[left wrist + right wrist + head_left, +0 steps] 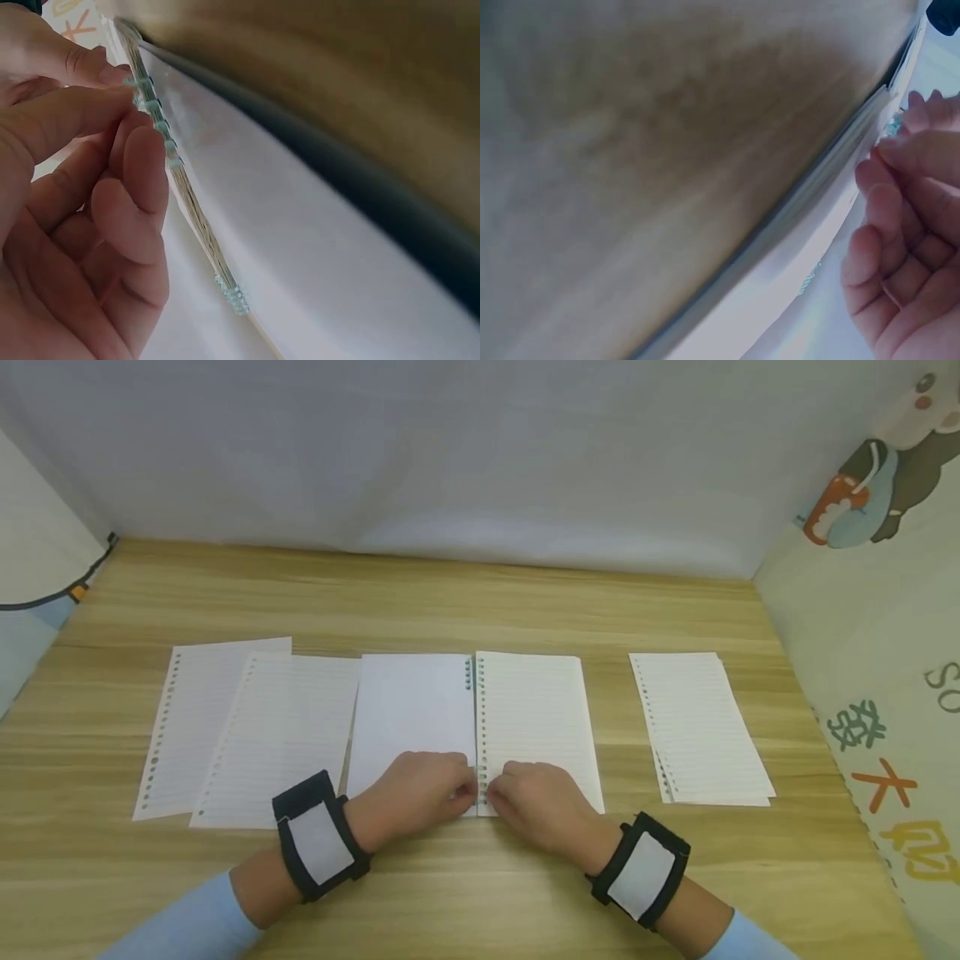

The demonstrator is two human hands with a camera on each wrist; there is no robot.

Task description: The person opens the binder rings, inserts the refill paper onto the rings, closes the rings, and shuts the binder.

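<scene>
Notebook (pixel 442 714) lies open; left hand (pixel 420 785) and right hand (pixel 546 803) pinch its teal rings (pixel 155 112) near the bottom edge, 2 overlapping sheets (pixel 277 743) lying at left.

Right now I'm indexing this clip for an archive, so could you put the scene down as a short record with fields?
Main item: notebook, lying open
Left side: white, no lines visible
Right side: lined page
Binding: pale green rings
Left hand: thumb and fingertips pinching at the binding's near end
Right hand: fingers curled, pinching there too
Loose paper, left: two overlapping lined sheets, punched holes
Loose paper, right: stacked lined sheets, exact count unclear
Surface: wood-grain table
</scene>
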